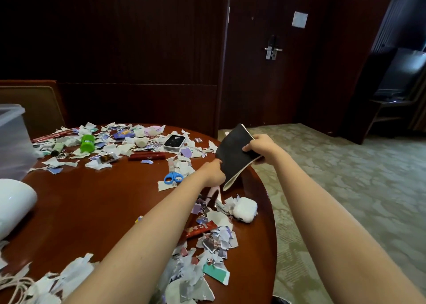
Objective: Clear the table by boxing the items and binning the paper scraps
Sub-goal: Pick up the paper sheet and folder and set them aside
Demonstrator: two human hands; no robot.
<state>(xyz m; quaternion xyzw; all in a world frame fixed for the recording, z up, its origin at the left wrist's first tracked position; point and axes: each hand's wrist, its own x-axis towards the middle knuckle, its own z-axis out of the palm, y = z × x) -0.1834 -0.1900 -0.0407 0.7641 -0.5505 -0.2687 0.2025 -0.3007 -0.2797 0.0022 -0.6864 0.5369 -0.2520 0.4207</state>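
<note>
The person held a thin black notebook (232, 156) in both hands above the far right rim of the round table (96, 202), whose reddish-brown wood was polished to a gloss. The cover was matte and dark, and pale page edges showed along the lower curve where the soft booklet bowed. The left hand (213, 170) pinched its lower left edge with the fingers curled tight round it. The right hand (260, 147) gripped the right side, thumb laid over the cover and fingers tucked behind. Torn paper scraps (208, 246), ragged, white and lilac with bits of print, lay in drifts along the near right of the tabletop and in a wider band across the far side. Among them lay scissors (173, 178) with blue plastic loops, a smooth, rounded white earbud case (245, 208), a red foil snack wrapper (200, 228), a long flat red bar (147, 156), a glossy black-faced device (174, 143) with white sides, and a bright green bottle (87, 143) on its side. At the left edge of view stood a translucent plastic box (11, 140) with a lipped rim; what it held could not be made out through its cloudy wall. Near it rested a smooth white domed object (13, 202), only partly in view, and a pale cord (13, 283) looped at the near left corner.
</note>
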